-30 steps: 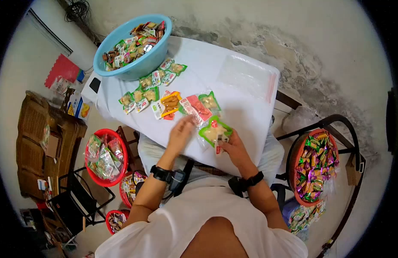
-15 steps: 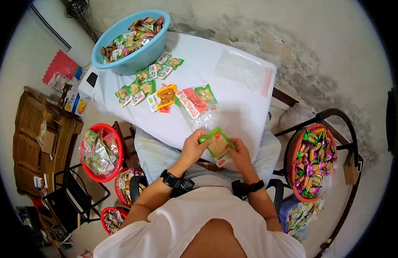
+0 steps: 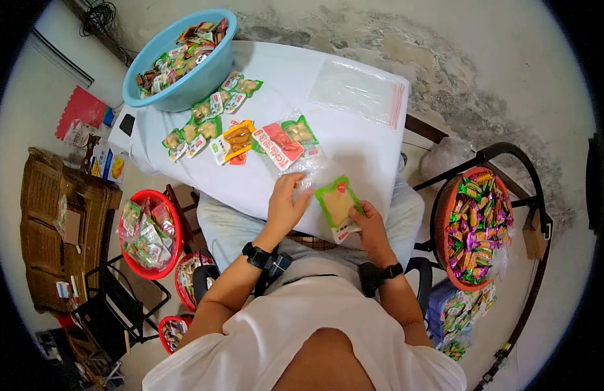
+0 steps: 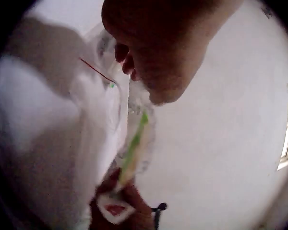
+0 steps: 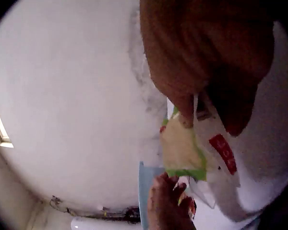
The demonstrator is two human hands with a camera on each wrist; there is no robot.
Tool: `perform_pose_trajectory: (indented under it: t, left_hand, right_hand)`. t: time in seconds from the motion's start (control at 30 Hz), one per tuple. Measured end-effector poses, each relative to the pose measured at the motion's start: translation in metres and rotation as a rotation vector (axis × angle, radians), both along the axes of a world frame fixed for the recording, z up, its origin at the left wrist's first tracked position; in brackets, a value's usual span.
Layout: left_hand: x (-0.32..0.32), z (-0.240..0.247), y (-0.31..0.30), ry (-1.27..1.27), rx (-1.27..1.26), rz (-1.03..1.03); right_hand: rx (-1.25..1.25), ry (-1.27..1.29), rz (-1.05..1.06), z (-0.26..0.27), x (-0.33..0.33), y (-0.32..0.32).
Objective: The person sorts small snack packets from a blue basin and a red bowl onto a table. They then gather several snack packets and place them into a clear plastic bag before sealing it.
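Note:
My right hand point(image 3: 373, 229) pinches a flat snack packet point(image 3: 336, 207) by its lower right corner, thumb on the front. The packet has a green border, a pale tan filling and a red logo. To its left, my left hand point(image 3: 287, 207) has thumb and fingers apart, fingertips at the near end of a clear plastic bag point(image 3: 315, 163). A red-and-white packet point(image 3: 280, 146) and a green-edged packet point(image 3: 298, 131) lie at that bag's far end. In the right wrist view, the held packet point(image 5: 185, 146) hangs from the fingers, with the left hand point(image 5: 168, 203) beyond it.
Left of the bag lie an orange-edged packet point(image 3: 239, 140) and several small green packets point(image 3: 210, 127). A blue basin point(image 3: 135, 81) full of packets stands at the far left. Flat clear bags point(image 3: 357, 91) lie far right. Beside me are red basins point(image 3: 178, 244) and an orange basin point(image 3: 445, 215) of sweets.
Both hands gripped the packet half a second ago. My left hand has since let go and moved up toward the clear bag, while my right hand keeps the packet.

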State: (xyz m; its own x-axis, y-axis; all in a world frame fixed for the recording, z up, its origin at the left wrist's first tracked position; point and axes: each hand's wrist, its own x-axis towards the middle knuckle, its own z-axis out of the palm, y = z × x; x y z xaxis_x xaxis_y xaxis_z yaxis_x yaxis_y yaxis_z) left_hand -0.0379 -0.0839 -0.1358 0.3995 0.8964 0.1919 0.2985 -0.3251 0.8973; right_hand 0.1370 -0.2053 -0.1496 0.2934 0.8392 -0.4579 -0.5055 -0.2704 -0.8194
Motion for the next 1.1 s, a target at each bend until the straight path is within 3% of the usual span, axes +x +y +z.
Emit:
perform_pose_trajectory:
  t: [0.03, 0.1, 0.17, 0.27, 0.4, 0.47, 0.6, 0.8, 0.87, 0.9, 0.97, 1.1]
  left_hand:
    - [-0.001, 0.007, 0.000, 0.260, 0.439, -0.009]
    - [-0.002, 0.007, -0.004, 0.337, 0.393, -0.047]
    - [-0.005, -0.002, -0.003, 0.537, 0.526, -0.068]
    - [-0.012, -0.028, 0.008, 0.543, 0.507, -0.073]
    - [-0.012, -0.011, 0.012, 0.425, 0.493, -0.005]
    - [-0.012, -0.005, 0.014, 0.357, 0.479, 0.022]
    - [-0.011, 0.010, 0.014, 0.374, 0.518, 0.019]
    - [-0.011, 0.007, 0.012, 0.376, 0.565, 0.001]
    - [-0.012, 0.008, 0.011, 0.313, 0.559, -0.016]
    - [-0.011, 0.009, 0.012, 0.317, 0.557, -0.018]
    - [-0.010, 0.011, 0.012, 0.276, 0.547, -0.007]
    - [-0.009, 0.012, 0.010, 0.326, 0.488, -0.025]
  right_hand:
    - [-0.022, 0.008, 0.053, 0.005, 0.005, -0.003]
    - [-0.042, 0.014, 0.113, 0.004, 0.015, -0.009]
    - [-0.104, -0.047, 0.261, -0.007, 0.022, -0.014]
    - [-0.132, -0.002, 0.277, -0.013, 0.026, -0.013]
    - [-0.022, -0.130, 0.409, -0.016, 0.010, 0.015]
    - [-0.016, -0.320, 0.286, -0.016, -0.002, 0.037]
    - [0.067, -0.281, 0.179, -0.017, -0.026, 0.074]
    - [-0.034, -0.029, -0.008, -0.027, -0.046, 0.118]
    - [0.226, 0.454, -0.011, -0.022, -0.051, 0.122]
    - [0.224, 0.458, -0.012, -0.029, -0.051, 0.122]
    - [0.265, 0.735, 0.151, -0.047, -0.051, 0.120]
    - [0.130, 0.614, 0.114, -0.023, -0.058, 0.107]
